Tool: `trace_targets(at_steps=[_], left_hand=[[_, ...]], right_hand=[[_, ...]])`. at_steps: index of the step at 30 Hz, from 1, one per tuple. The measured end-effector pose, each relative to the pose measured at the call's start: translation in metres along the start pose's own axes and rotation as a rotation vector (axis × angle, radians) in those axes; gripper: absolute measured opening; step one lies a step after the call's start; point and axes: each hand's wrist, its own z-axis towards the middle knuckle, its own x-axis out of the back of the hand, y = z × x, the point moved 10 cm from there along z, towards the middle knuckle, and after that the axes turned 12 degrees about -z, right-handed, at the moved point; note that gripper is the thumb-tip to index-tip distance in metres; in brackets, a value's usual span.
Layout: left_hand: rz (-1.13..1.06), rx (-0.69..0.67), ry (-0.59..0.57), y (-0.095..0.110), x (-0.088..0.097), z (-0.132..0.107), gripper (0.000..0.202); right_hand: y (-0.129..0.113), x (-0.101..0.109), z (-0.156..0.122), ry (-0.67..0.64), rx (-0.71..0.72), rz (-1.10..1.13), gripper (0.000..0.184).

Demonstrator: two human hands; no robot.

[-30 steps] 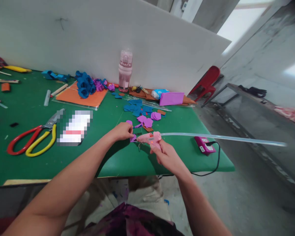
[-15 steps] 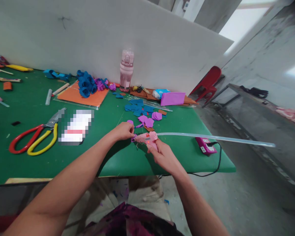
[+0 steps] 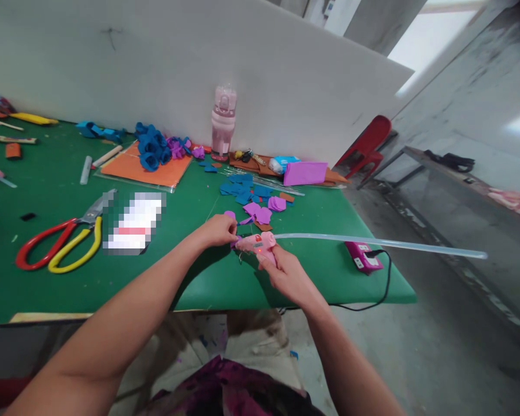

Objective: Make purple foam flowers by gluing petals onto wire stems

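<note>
My right hand (image 3: 288, 276) grips a pink glue gun (image 3: 257, 243) with a red light on its side. A long clear glue stick (image 3: 372, 243) juts from its back toward the right. The gun's nozzle points left at a small purple foam piece (image 3: 234, 241) pinched in my left hand (image 3: 219, 230). Both hands hover just above the green table (image 3: 47, 289), near its front edge. Loose purple petals (image 3: 260, 212) and blue petals (image 3: 242, 192) lie just behind the hands.
Red and yellow scissors (image 3: 56, 245) lie at the left, beside a blurred-out patch. An orange sheet (image 3: 145, 167) carries blue foam roses (image 3: 151, 149). A pink bottle (image 3: 223, 122) stands by the white wall. A magenta power socket (image 3: 363, 257) with a black cord sits at the right edge.
The glue gun and my right hand have shifted slightly left, closer to the purple piece. My left hand has stayed in place.
</note>
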Motion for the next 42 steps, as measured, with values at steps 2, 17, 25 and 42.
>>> trace_targets(at_steps=[2, 17, 25, 42], left_hand=[[-0.003, -0.003, 0.002, 0.000, 0.000, 0.000, 0.010], [0.007, 0.010, -0.003, 0.001, 0.001, -0.001, 0.016], [-0.009, 0.008, 0.003, -0.001, 0.001, 0.000, 0.017], [-0.036, 0.003, 0.017, 0.001, 0.004, -0.002, 0.011]], right_hand=[[0.001, 0.000, 0.000, 0.001, -0.004, 0.001, 0.028], [0.012, 0.006, -0.002, -0.007, -0.044, -0.014, 0.028], [0.020, 0.004, -0.005, -0.039, -0.108, 0.087, 0.025], [0.063, 0.010, -0.013, 0.028, -0.311, 0.714, 0.030]])
